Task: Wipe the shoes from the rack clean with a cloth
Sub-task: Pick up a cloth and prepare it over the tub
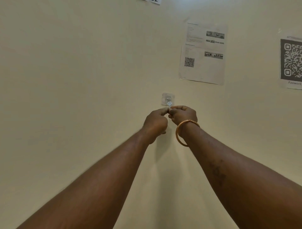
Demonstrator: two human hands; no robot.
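Observation:
Both my arms reach forward to a cream wall. A clear adhesive hook (168,98) is stuck to the wall, and a small pale key-like item (169,103) hangs from it. My left hand (156,123) and my right hand (183,114) meet just below the hook, fingers curled, both pinching the lower end of that small item. A gold bangle (183,132) circles my right wrist. No shoes, rack or cloth are in view.
A printed sheet (203,52) with text, small pictures and a QR code is taped to the wall at the upper right. A larger QR code sheet (291,62) is cut off by the right edge. Another paper's corner (154,1) shows at the top.

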